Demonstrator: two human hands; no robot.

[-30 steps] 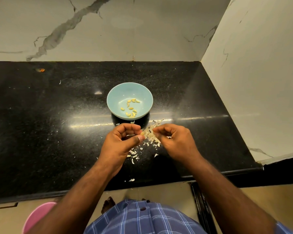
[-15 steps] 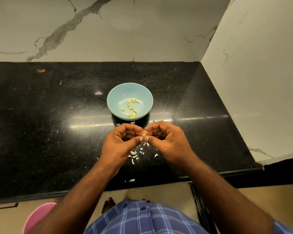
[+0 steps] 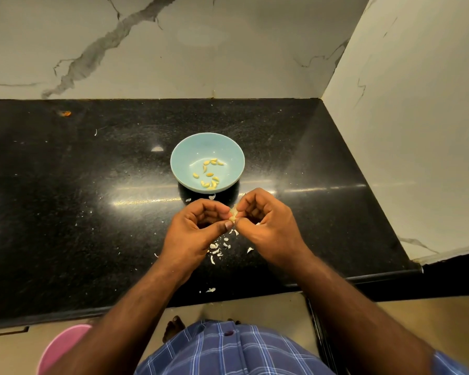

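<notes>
A light blue bowl (image 3: 183, 152) stands on the black granite counter (image 3: 79, 198) and holds several small peeled yellow garlic cloves (image 3: 210, 174). Just in front of the bowl my left hand (image 3: 192, 234) and my right hand (image 3: 268, 228) meet fingertip to fingertip. Both pinch one small garlic clove (image 3: 232, 218) between thumbs and forefingers, with a bit of pale skin sticking up from it. White peel scraps (image 3: 218, 249) lie on the counter under and between my hands.
Marble walls close the counter at the back and on the right (image 3: 404, 131). A few stray peel bits (image 3: 210, 290) lie near the front edge. A pink round object (image 3: 63, 347) sits low at the left, below the counter.
My right hand moved left from the peel pile and met my left hand at the clove. Both hands then rose slightly toward the bowl, hiding most of the pile.
</notes>
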